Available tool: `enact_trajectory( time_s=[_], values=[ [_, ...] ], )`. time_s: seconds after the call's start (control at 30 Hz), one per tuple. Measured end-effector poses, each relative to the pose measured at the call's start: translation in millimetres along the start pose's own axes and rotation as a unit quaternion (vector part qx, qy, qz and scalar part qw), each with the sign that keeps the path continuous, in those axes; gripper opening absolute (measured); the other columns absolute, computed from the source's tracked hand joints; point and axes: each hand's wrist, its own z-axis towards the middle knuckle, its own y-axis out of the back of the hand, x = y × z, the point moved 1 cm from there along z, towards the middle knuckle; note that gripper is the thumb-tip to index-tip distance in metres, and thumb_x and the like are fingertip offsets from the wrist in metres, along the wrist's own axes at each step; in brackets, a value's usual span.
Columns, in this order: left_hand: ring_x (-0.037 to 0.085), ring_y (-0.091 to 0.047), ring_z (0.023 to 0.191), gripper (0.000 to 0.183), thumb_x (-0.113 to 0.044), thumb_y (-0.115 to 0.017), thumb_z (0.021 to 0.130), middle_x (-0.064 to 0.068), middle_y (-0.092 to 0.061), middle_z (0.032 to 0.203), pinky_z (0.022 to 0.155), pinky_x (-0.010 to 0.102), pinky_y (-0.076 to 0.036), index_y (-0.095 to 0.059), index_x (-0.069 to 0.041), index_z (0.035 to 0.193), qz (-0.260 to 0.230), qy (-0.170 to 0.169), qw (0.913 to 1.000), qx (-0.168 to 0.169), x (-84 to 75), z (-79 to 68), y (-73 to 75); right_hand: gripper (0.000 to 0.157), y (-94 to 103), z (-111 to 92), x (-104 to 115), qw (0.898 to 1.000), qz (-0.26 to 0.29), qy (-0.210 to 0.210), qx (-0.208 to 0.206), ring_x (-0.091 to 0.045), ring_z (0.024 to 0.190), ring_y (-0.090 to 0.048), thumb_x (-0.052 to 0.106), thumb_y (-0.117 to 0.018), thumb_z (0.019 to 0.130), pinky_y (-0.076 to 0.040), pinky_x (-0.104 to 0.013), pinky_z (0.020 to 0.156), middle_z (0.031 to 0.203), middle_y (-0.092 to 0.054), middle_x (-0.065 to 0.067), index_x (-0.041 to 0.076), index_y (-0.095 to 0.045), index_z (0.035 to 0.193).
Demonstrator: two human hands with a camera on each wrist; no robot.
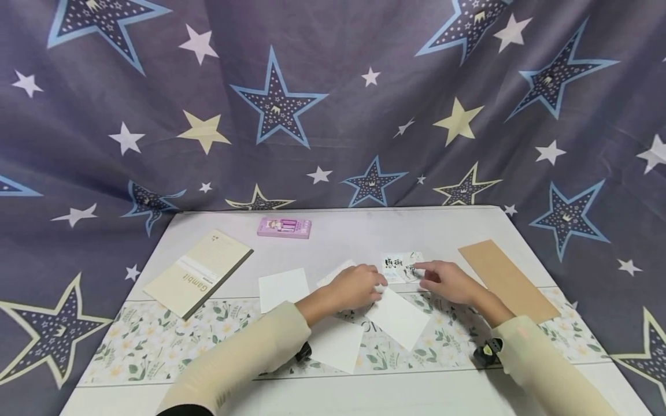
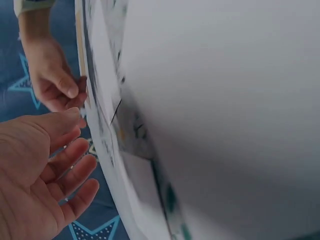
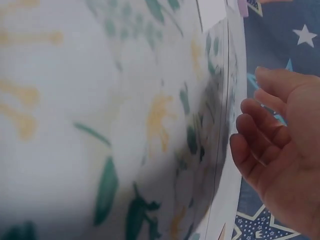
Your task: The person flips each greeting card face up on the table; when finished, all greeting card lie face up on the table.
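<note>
A small white card with black brush-written characters (image 1: 393, 264) lies on the table. My right hand (image 1: 451, 282) reaches in from its right, index fingertip at the card's edge, the other fingers loosely bent. Just left of that card is my left hand (image 1: 356, 286), palm down, its fingertips by the upper corner of a blank white card (image 1: 399, 319). The left wrist view shows the left hand (image 2: 45, 175) with loosely bent fingers and nothing between them. Another white card (image 1: 337, 345) lies under the left wrist, and a further one (image 1: 333, 273) is partly hidden behind the left hand.
A blank white square card (image 1: 283, 289) lies left of the left forearm. Farther left is a cream notebook (image 1: 200, 271) marked "Gambit". A purple box (image 1: 284, 228) sits at the back, and a brown paper envelope (image 1: 510, 281) lies at right. A starry curtain (image 1: 333, 115) hangs behind.
</note>
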Motion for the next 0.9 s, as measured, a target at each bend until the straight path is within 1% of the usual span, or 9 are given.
enact_trajectory(
  time_s=[0.07,0.17,0.27,0.4,0.53,0.63,0.77,0.83,0.9],
  values=[
    [0.015,-0.069,0.106,0.030,-0.028,-0.073,0.094,-0.001,-0.073,0.116,0.091,0.030,-0.057,-0.074,-0.020,0.123,-0.001,-0.015,0.9999,0.000,-1.8,-9.7,-0.7,0.045,-1.2,-2.8,3.8,1.000,0.003,0.008,0.003,-0.002,0.073,-0.053,0.014,-0.068,0.097,-0.049,-0.025,0.067,0.086,-0.065,0.006,0.002,-0.060,0.140],
    [0.013,-0.069,0.105,0.028,-0.028,-0.074,0.094,-0.003,-0.073,0.115,0.092,0.030,-0.056,-0.075,-0.020,0.121,0.005,-0.027,0.9996,0.001,-2.4,-19.9,-3.1,0.045,-3.9,-9.6,7.6,1.000,0.008,0.015,0.012,0.000,0.072,-0.051,0.014,-0.069,0.097,-0.047,-0.023,0.065,0.085,-0.064,0.008,0.002,-0.060,0.139],
    [0.013,-0.069,0.108,0.027,-0.029,-0.073,0.094,-0.004,-0.073,0.118,0.094,0.030,-0.056,-0.076,-0.022,0.120,0.021,-0.039,0.9990,0.004,-1.9,-26.4,-6.3,0.044,-7.7,-17.4,11.7,0.999,0.024,0.021,0.023,0.000,0.068,-0.049,0.014,-0.069,0.097,-0.046,-0.022,0.062,0.084,-0.063,0.008,0.002,-0.061,0.138],
    [0.013,-0.067,0.115,0.025,-0.029,-0.070,0.096,-0.006,-0.072,0.122,0.097,0.030,-0.055,-0.075,-0.024,0.120,0.033,-0.057,0.9977,0.018,-1.5,-31.9,-11.5,0.044,-14.2,-25.5,17.3,0.999,0.035,0.026,0.032,0.001,0.066,-0.047,0.014,-0.070,0.096,-0.045,-0.021,0.060,0.084,-0.060,0.009,0.003,-0.061,0.138],
    [0.012,-0.066,0.116,0.024,-0.029,-0.070,0.097,-0.008,-0.072,0.124,0.098,0.029,-0.054,-0.075,-0.025,0.120,0.037,-0.065,0.9968,0.029,-4.1,-32.4,-17.0,0.045,-18.1,-33.4,21.1,0.998,0.034,0.036,0.030,0.001,0.071,-0.048,0.015,-0.071,0.095,-0.046,-0.021,0.063,0.086,-0.060,0.009,0.002,-0.062,0.137],
    [0.012,-0.065,0.118,0.025,-0.030,-0.071,0.096,-0.008,-0.071,0.126,0.100,0.028,-0.053,-0.075,-0.025,0.121,0.054,-0.070,0.9957,0.025,-5.9,-31.6,-19.7,0.045,-19.4,-37.5,23.0,0.998,0.031,0.039,0.029,0.002,0.072,-0.048,0.015,-0.072,0.095,-0.046,-0.021,0.065,0.087,-0.060,0.009,0.001,-0.063,0.136],
    [0.012,-0.064,0.122,0.027,-0.030,-0.072,0.095,-0.008,-0.071,0.130,0.106,0.028,-0.049,-0.074,-0.026,0.122,0.082,-0.084,0.9928,0.022,-6.5,-29.5,-23.3,0.044,-20.1,-42.1,23.2,0.999,0.019,0.031,0.035,0.002,0.072,-0.047,0.016,-0.072,0.095,-0.045,-0.020,0.064,0.087,-0.059,0.011,0.003,-0.064,0.136],
    [0.012,-0.064,0.122,0.028,-0.030,-0.072,0.095,-0.008,-0.070,0.131,0.106,0.027,-0.049,-0.074,-0.027,0.122,0.087,-0.088,0.9922,0.020,-6.4,-28.5,-24.2,0.043,-19.8,-44.3,23.3,0.999,0.013,0.028,0.034,0.001,0.073,-0.047,0.017,-0.072,0.094,-0.044,-0.021,0.065,0.086,-0.059,0.011,0.004,-0.065,0.135],
    [0.014,-0.064,0.120,0.029,-0.029,-0.073,0.094,-0.008,-0.070,0.130,0.103,0.026,-0.050,-0.074,-0.028,0.123,0.080,-0.085,0.9931,0.016,-6.3,-28.0,-24.6,0.043,-19.3,-46.2,23.6,0.999,0.006,0.024,0.031,0.001,0.074,-0.046,0.018,-0.073,0.094,-0.043,-0.021,0.065,0.086,-0.058,0.011,0.005,-0.066,0.134]
  ],
)
